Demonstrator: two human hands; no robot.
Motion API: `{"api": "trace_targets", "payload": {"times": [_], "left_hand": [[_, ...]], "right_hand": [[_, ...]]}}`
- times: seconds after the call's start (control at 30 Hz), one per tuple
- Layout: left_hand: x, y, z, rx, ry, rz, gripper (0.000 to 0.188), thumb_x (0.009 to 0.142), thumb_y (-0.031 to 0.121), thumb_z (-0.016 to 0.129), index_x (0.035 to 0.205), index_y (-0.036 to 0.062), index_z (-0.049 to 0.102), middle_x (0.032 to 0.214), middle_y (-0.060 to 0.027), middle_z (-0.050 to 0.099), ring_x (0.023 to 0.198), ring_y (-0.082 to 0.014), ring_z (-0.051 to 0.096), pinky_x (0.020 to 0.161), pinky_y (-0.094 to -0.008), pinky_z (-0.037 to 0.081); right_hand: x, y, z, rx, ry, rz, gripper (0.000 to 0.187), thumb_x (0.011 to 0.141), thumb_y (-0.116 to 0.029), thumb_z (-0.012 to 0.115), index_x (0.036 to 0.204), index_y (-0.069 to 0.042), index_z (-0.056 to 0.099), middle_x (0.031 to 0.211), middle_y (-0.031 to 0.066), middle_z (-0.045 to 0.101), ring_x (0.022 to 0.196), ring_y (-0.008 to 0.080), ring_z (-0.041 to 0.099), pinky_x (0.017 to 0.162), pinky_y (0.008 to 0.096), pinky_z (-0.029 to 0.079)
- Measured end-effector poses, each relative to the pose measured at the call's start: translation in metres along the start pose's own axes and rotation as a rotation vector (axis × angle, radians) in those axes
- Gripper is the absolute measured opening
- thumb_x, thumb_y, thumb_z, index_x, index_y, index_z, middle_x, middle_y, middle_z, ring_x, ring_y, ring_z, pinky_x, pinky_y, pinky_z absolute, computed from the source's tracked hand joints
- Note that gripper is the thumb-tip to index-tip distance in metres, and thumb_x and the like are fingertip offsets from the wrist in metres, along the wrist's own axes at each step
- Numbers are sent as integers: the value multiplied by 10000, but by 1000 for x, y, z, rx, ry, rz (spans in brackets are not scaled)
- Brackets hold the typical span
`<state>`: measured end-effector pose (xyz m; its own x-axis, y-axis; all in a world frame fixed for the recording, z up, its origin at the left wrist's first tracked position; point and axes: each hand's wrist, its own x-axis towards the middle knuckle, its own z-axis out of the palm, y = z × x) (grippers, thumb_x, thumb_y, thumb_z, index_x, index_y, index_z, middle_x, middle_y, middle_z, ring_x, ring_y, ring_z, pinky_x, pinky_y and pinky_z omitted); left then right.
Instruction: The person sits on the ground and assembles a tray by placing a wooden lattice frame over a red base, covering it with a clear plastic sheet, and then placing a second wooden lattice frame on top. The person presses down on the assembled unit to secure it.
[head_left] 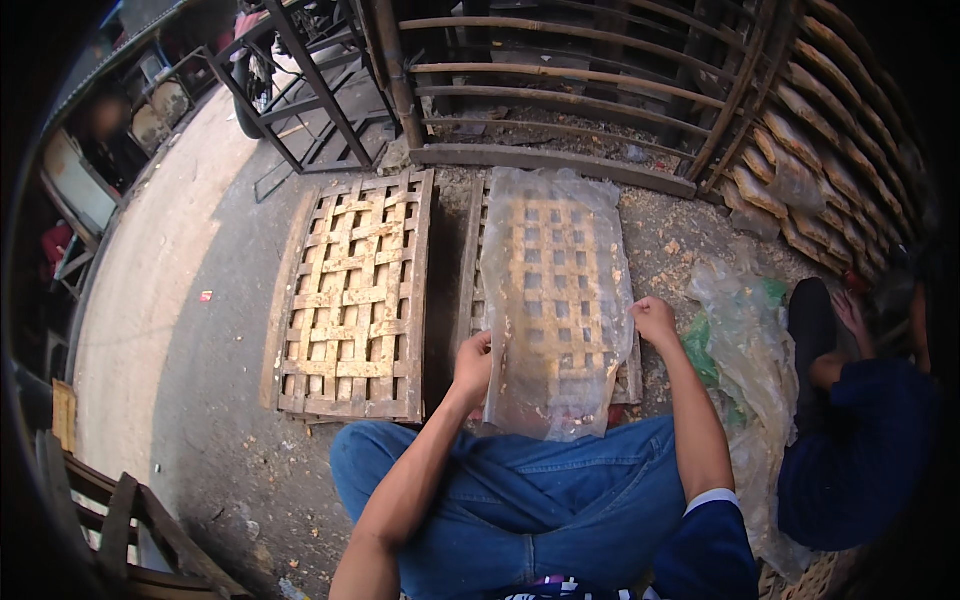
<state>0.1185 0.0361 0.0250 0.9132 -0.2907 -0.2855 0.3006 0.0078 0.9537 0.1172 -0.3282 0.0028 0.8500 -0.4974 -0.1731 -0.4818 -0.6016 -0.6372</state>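
A cloudy plastic sheet [556, 300] lies over a woven bamboo tray [468, 270], whose lattice shows through it. The sheet's near end hangs toward my lap. At its left edge my left hand [474, 368] is closed with the fingers pinched on the plastic. My right hand [654, 320] pinches the sheet's right edge, its fingers curled. Left of these, a stack of woven bamboo trays [350, 290] in wooden frames lies on the ground, its lattice bare on top.
Crumpled plastic sheets [745, 350], some green, lie at my right beside another seated person [860, 440]. Stacked filled trays [800, 170] lean at the far right. A bamboo-railed rack [560, 70] stands ahead, a dark metal frame [310, 90] at far left, wooden slats [120, 520] at near left.
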Motion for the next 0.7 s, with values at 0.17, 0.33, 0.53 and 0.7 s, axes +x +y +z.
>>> {"api": "trace_targets", "payload": {"times": [0.17,0.33,0.53,0.7], "left_hand": [[3,-6,1,429,242,346,205,896,85,639,1058,-18,712,897,-140,664,730,-212,634,650,-328,497],[-1,4,5,494,271,413,203,891,60,607,1051,-5,715,888,-193,639,732,-310,634,674,-373,496],[0,10,-18,605,472,457,224,870,28,586,1031,-18,734,921,-194,659,807,-338,663,757,-393,523],[4,9,-42,567,694,486,287,862,5,537,1067,5,738,936,-196,674,861,-361,672,802,-413,526]], "right_hand": [[-4,-6,-11,-143,-128,54,305,839,-336,720,840,-33,752,827,170,737,850,300,721,801,404,546],[-2,0,-2,-206,-91,-39,283,818,-334,719,844,-55,756,850,189,729,849,335,715,793,423,538],[6,12,-9,-227,19,-37,256,810,-276,671,822,-29,736,835,215,715,834,363,707,780,442,532],[14,40,-13,-207,181,-74,265,827,-269,675,765,-14,705,754,185,709,733,325,712,713,427,542]]}}
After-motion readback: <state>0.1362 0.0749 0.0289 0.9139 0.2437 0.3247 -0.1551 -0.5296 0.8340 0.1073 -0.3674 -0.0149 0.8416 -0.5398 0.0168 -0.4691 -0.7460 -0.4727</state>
